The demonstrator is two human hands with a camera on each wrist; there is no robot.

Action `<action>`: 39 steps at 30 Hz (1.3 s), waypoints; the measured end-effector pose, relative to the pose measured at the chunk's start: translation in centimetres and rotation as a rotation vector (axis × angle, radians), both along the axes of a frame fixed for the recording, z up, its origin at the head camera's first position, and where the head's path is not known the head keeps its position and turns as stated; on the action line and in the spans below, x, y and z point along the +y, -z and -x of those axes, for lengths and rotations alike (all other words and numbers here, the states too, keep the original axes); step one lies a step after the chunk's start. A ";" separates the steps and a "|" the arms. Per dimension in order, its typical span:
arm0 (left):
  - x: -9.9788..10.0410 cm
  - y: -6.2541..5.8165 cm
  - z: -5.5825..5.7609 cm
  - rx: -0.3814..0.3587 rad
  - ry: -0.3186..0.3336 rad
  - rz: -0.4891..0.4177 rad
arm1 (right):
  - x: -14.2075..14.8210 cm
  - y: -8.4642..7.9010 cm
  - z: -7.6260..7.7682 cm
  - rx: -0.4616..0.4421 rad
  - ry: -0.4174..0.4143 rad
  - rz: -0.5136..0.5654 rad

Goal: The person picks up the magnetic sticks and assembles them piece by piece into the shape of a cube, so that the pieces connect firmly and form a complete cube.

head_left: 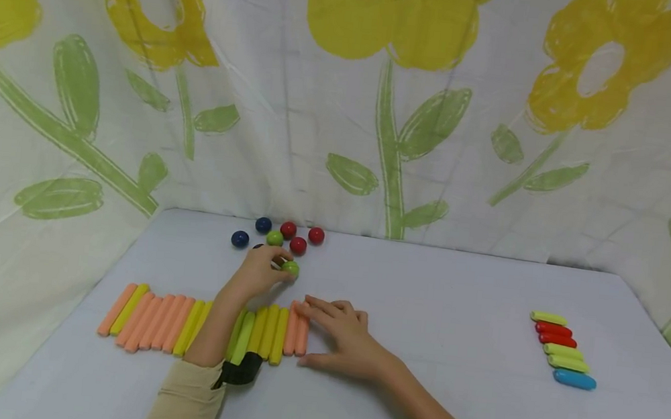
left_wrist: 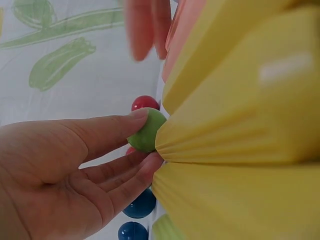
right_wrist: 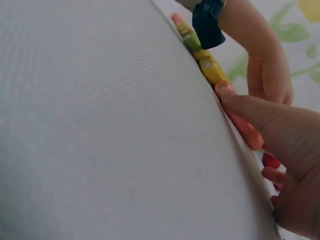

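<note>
My left hand [head_left: 259,273] pinches a shiny light-green ball [head_left: 290,270] between thumb and fingers, beyond a row of coloured sticks. In the left wrist view, the thumb presses one side of the green ball [left_wrist: 147,131]. My right hand [head_left: 352,346] is at the row's right end, spanning a salmon-pink stick [head_left: 301,340] lengthwise. Its thumb is on the near end and its fingertips are at the far end. In the right wrist view, the thumb touches the salmon-pink stick's end [right_wrist: 221,88]. The left forearm hides the middle of the row.
Behind the left hand are red balls [head_left: 316,235], dark blue balls [head_left: 239,239] and another green ball [head_left: 275,238]. Left of the forearm, the row continues with salmon and yellow sticks [head_left: 131,311]. Several shorter sticks [head_left: 558,340] lie far right. A flowered cloth [head_left: 344,122] hangs behind.
</note>
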State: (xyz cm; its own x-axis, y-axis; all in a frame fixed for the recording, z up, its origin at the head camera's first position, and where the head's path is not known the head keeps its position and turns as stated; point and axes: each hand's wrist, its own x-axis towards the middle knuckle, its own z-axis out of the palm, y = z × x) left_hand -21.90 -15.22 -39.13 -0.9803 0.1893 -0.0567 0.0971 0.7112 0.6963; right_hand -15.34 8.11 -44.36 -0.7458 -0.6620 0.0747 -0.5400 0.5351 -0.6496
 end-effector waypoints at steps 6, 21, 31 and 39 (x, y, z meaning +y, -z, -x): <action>-0.2 0.4 0.1 0.022 0.014 -0.009 | 0.0 0.2 -0.1 0.017 0.043 0.020; -0.7 0.1 -1.0 -0.018 0.060 -0.201 | 1.5 -0.1 -0.3 0.082 0.109 0.022; 1.1 -0.5 -1.5 -0.125 0.070 -0.396 | 4.4 -1.4 0.6 -0.072 0.138 0.161; 2.4 -0.5 -1.8 -0.152 0.102 -0.440 | 6.1 -2.3 1.4 -0.040 0.257 0.207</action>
State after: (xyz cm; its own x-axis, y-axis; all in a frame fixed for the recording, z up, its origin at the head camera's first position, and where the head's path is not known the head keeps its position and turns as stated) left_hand -20.07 -12.79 -38.61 -0.9421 0.3228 -0.0912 0.0248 0.3381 0.9408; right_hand -16.75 14.20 -42.03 -0.8916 -0.4254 0.1552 -0.3762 0.5051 -0.7768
